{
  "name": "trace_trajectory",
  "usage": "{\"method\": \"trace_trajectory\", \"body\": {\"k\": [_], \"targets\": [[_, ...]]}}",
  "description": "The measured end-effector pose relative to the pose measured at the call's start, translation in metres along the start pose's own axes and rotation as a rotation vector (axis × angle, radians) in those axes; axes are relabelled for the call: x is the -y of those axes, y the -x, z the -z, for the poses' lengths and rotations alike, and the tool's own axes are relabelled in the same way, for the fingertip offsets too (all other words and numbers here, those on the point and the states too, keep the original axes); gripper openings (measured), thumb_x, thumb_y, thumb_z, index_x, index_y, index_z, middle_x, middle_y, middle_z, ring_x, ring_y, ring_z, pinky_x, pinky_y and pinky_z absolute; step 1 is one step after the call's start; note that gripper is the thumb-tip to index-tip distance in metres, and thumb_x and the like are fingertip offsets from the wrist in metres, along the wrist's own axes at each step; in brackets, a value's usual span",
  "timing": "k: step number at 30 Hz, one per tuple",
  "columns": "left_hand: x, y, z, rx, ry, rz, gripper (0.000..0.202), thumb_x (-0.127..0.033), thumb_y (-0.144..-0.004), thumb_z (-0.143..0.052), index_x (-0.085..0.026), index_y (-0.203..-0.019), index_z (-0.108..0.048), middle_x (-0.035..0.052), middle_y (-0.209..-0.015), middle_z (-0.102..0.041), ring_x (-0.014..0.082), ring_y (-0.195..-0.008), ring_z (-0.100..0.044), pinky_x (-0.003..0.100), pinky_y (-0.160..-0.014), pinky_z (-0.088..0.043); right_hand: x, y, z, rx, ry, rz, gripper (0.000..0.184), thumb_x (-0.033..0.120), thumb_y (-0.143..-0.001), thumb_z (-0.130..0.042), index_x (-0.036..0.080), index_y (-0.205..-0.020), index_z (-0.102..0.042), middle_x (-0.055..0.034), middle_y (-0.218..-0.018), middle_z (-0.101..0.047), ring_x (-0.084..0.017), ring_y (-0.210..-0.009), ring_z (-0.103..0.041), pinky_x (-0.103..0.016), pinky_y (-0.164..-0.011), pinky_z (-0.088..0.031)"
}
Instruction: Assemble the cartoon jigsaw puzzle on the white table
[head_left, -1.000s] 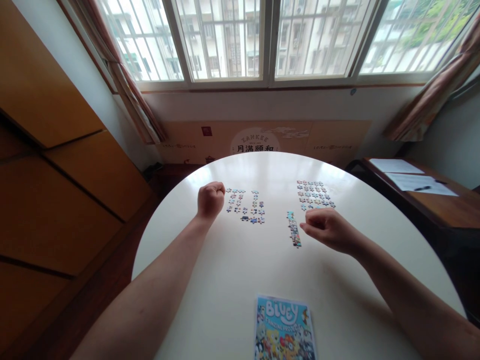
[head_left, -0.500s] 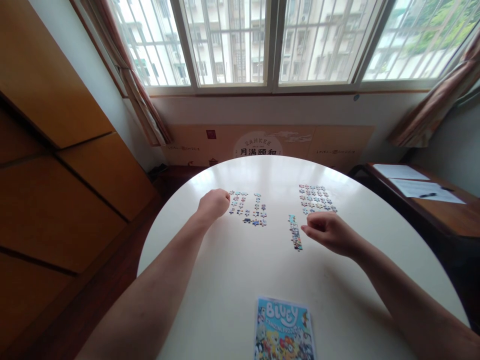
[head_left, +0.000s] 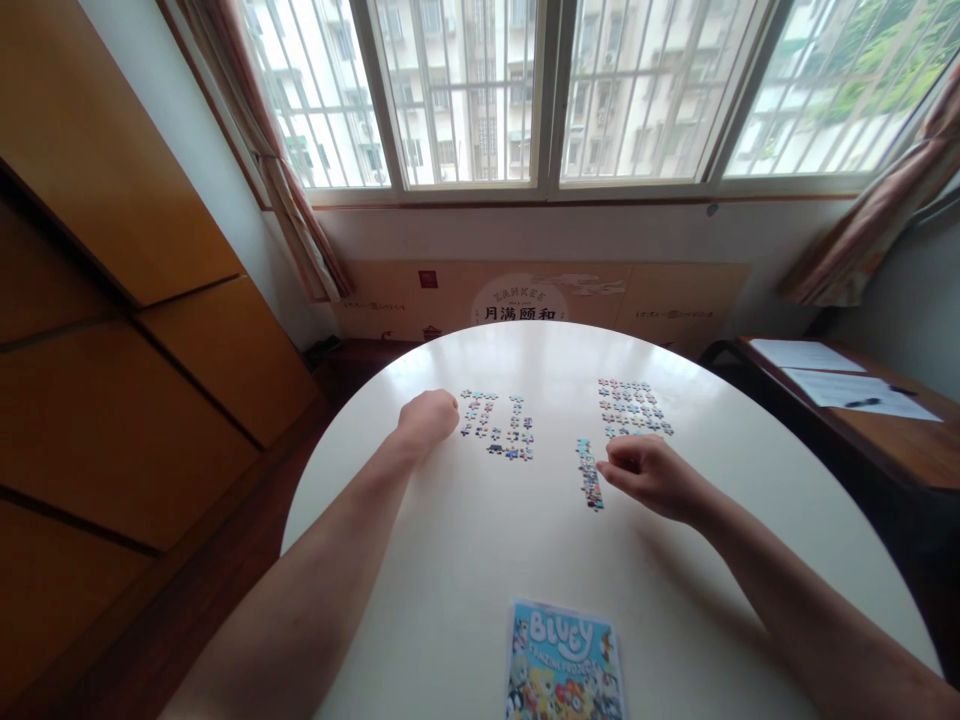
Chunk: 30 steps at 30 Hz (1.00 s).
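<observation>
Jigsaw pieces [head_left: 631, 408] lie mid-frame, two loose groups plus a joined strip [head_left: 589, 475]. The left hand [head_left: 430, 416], a closed fist, has sunk slightly beside the left group [head_left: 513, 453]; the right hand [head_left: 649, 474], also curled, is near the strip. No piece has visibly moved, so the layout stands unchanged. Round white desk [head_left: 450, 600]; barred windows [head_left: 469, 100] across the top.

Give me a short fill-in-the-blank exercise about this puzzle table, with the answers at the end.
1. The joined puzzle strip lies nearest the person's ____ hand.
2. The picture sheet has a big white title reading ____.
3. The tabletop under the puzzle pieces is coloured ____.
Missing words: right; BLUEY; white.
</observation>
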<state>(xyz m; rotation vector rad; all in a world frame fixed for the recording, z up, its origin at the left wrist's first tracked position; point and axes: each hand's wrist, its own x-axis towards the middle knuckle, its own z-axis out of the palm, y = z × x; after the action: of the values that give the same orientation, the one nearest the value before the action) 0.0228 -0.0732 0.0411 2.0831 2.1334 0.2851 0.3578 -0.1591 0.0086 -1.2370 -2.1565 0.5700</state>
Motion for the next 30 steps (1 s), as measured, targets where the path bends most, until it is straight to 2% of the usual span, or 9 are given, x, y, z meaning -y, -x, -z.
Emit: {"method": "trace_trajectory", "body": {"k": [5,12,17,21,24,27,30], "targets": [[-0.004,0.001,0.004,0.075,-0.049,0.036,0.013,-0.01,-0.065,-0.058,-0.019,-0.065,-0.068,0.0116,-0.079,-0.074,0.0262,-0.071,-0.067,0.033,-0.065,-0.046,-0.004,-0.001,-0.002,0.008,0.002,0.005,0.043,0.033,-0.086,-0.054,0.023,-0.061,-0.02,0.0045,-0.058,-0.027,-0.012,-0.057,-0.028,-0.029,-0.056,-0.025],[-0.006,0.001,0.006,0.154,-0.112,0.03,0.017,-0.011,-0.072,-0.059,-0.017,-0.076,-0.074,0.0129,-0.091,-0.077,0.0261,-0.084,-0.071,0.031,-0.074,-0.051,-0.014,-0.002,-0.006,0.011,-0.015,-0.033,0.043,0.035,-0.085,-0.054,0.023,-0.062,-0.02,0.005,-0.059,-0.024,-0.012,-0.058,-0.028,-0.029,-0.057,-0.024],[-0.008,0.003,0.006,0.081,-0.113,-0.062,0.023,-0.011,-0.077,-0.054,-0.019,-0.079,-0.075,0.0094,-0.092,-0.076,0.0261,-0.086,-0.07,0.032,-0.075,-0.05,-0.017,-0.002,-0.007,0.011,-0.026,-0.044,0.043,0.035,-0.085,-0.054,0.023,-0.062,-0.02,0.0049,-0.06,-0.024,-0.012,-0.058,-0.027,-0.029,-0.057,-0.024],[-0.01,0.004,0.001,-0.03,-0.083,-0.217,0.032,-0.017,-0.09,-0.048,-0.024,-0.096,-0.078,0.0041,-0.113,-0.073,0.0226,-0.099,-0.068,0.03,-0.083,-0.05,-0.017,-0.003,-0.008,0.012,-0.029,-0.04,0.043,0.034,-0.085,-0.054,0.023,-0.062,-0.02,0.0049,-0.06,-0.024,-0.012,-0.058,-0.027,-0.029,-0.057,-0.024],[-0.012,0.004,-0.006,-0.064,-0.065,-0.328,0.029,-0.027,-0.094,-0.052,-0.023,-0.106,-0.078,0.0056,-0.115,-0.071,0.0223,-0.094,-0.069,0.03,-0.079,-0.051,-0.017,-0.003,-0.007,0.011,-0.02,-0.04,0.043,0.034,-0.085,-0.055,0.023,-0.062,-0.02,0.005,-0.06,-0.023,-0.012,-0.058,-0.027,-0.029,-0.057,-0.024],[-0.013,0.004,-0.012,-0.055,-0.054,-0.345,0.028,-0.034,-0.096,-0.057,-0.023,-0.109,-0.079,0.0061,-0.115,-0.07,0.0229,-0.093,-0.069,0.03,-0.078,-0.05,-0.017,-0.003,-0.007,0.01,-0.024,-0.041,0.043,0.034,-0.085,-0.054,0.023,-0.062,-0.02,0.0049,-0.06,-0.024,-0.012,-0.058,-0.028,-0.029,-0.057,-0.024],[-0.013,0.003,-0.015,-0.048,-0.045,-0.326,0.025,-0.034,-0.095,-0.061,-0.023,-0.107,-0.079,0.0053,-0.114,-0.069,0.023,-0.094,-0.069,0.03,-0.079,-0.05,-0.016,-0.003,-0.007,0.005,-0.031,-0.038,0.043,0.035,-0.085,-0.054,0.023,-0.062,-0.02,0.0047,-0.06,-0.025,-0.012,-0.058,-0.029,-0.028,-0.057,-0.025]]}}
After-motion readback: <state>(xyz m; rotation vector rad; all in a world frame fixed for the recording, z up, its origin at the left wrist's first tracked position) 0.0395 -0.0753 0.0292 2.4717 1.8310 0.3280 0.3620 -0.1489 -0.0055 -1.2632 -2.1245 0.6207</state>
